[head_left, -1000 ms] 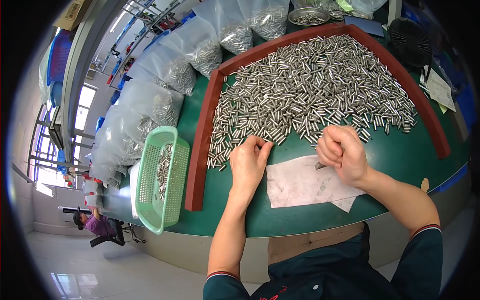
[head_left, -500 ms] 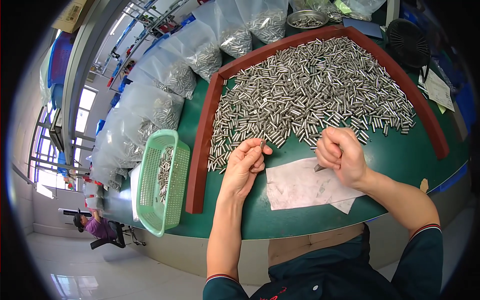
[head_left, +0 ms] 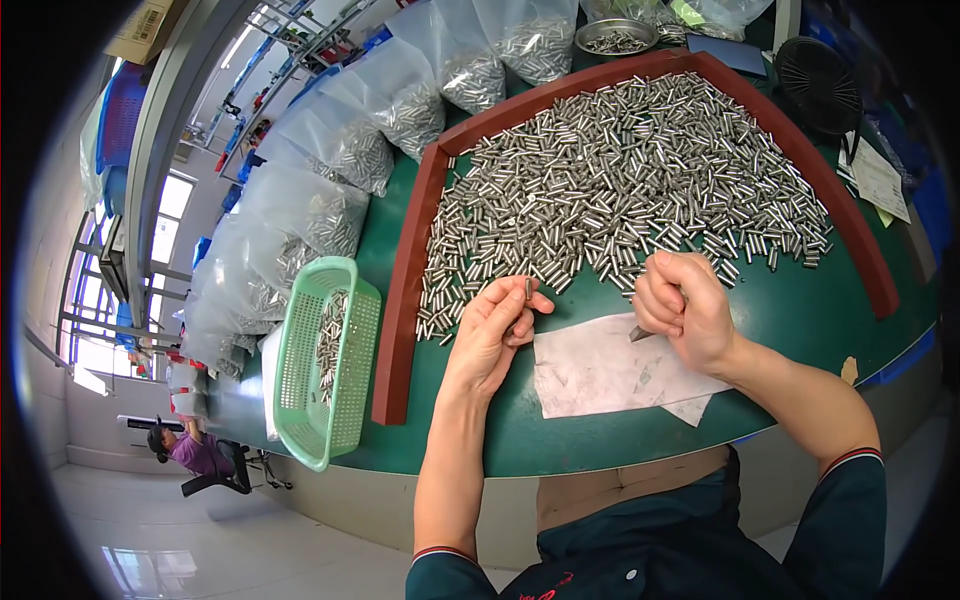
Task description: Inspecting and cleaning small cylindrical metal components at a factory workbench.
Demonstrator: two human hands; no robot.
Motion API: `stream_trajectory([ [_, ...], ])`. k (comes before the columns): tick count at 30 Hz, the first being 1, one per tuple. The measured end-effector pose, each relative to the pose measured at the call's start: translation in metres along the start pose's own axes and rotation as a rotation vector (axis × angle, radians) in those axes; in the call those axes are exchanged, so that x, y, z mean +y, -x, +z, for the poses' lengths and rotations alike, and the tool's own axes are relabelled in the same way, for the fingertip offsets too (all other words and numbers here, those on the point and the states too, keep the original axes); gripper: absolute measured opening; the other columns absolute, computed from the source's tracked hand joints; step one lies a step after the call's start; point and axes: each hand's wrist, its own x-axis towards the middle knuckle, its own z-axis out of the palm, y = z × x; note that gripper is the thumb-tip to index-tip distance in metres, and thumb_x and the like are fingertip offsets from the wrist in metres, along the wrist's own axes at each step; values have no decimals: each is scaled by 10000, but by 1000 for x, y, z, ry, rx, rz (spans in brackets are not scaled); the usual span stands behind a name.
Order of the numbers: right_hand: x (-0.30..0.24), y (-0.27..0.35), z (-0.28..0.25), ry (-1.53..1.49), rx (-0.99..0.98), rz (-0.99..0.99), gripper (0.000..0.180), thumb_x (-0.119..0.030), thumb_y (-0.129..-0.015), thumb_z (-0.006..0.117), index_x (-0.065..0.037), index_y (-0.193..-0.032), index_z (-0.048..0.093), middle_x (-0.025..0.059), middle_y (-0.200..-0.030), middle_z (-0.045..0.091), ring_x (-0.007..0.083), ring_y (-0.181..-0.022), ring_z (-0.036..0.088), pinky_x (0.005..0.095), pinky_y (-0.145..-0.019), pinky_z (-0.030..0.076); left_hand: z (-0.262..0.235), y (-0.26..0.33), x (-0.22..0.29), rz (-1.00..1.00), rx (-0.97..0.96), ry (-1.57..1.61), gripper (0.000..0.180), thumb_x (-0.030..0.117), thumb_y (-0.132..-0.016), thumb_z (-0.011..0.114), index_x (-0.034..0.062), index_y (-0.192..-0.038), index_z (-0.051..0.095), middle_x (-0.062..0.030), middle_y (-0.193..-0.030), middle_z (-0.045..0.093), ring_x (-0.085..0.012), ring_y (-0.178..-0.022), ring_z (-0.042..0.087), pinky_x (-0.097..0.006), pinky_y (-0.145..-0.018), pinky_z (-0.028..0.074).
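Observation:
My left hand (head_left: pixel 492 325) pinches one small metal pin (head_left: pixel 528 288) between thumb and fingertips, holding it upright just in front of the pile. My right hand (head_left: pixel 688 305) is closed in a fist. From its lower side pokes the grey, wedge-shaped end of a thin object (head_left: pixel 640 334); the rest of it is hidden in the fingers. Beneath and between the hands, a smudged whitish cloth (head_left: pixel 590 375) lies on the green table (head_left: pixel 520 445). Beyond both hands spreads a broad heap of shiny metal pins (head_left: pixel 620 180).
A dark red wooden frame (head_left: pixel 400 340) borders the heap on three sides. Left of it stands a green plastic basket (head_left: pixel 345 420) with some pins inside. Several pin-filled clear bags (head_left: pixel 410 110), a metal dish (head_left: pixel 650 38) and a black fan (head_left: pixel 815 85) line the edges. A seated person (head_left: pixel 195 452) is far left.
The pin in my left fingertips now stands more upright, its side showing more. My left hand has shifted very slightly right; my right hand keeps its closed grip almost in place.

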Motion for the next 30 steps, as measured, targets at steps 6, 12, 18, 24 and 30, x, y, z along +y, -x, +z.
stream_trajectory([
  [6, -3, 1, -1, 29, 20, 5, 396, -213, -860, 329, -112, -483, 261, -19, -404, 246, 70, -362, 187, 225, -368, 171, 37, 13, -7, 264, 65, -650, 69, 48, -800, 553, 16, -828, 498, 49, -571, 432, -3, -491, 345, -171, -428, 263],
  [12, -1, 2, 3, -44, 16, -39, 394, -217, -864, 311, -112, -487, 265, -18, -403, 251, 76, -365, 172, 229, -383, 177, 57, 24, -21, 395, -108, -1171, 105, 37, -695, 650, -6, -749, 572, 0, -481, 363, -74, -428, 316, -233, -401, 277],
  [18, 4, 9, 1, -65, -21, -49, 384, -203, -845, 322, -104, -476, 278, -22, -406, 249, 78, -373, 196, 236, -393, 184, 59, 19, -27, 350, -82, -1217, 87, 28, -698, 643, -3, -703, 562, -6, -473, 358, -81, -423, 323, -235, -405, 292],
  [24, 7, 10, 1, -68, 16, -41, 383, -203, -838, 330, -105, -472, 277, -18, -404, 251, 76, -371, 194, 236, -390, 181, 58, 19, -29, 345, -67, -1197, 88, 15, -703, 642, -12, -696, 559, 9, -472, 384, -67, -429, 324, -224, -407, 292],
  [30, 7, 11, 2, -87, 44, -37, 376, -194, -832, 333, -108, -471, 275, -21, -405, 256, 73, -372, 199, 228, -385, 182, 59, 19, -29, 325, -58, -1222, 111, 54, -694, 645, 9, -670, 547, -54, -474, 447, -159, -398, 414, -284, -408, 347],
])
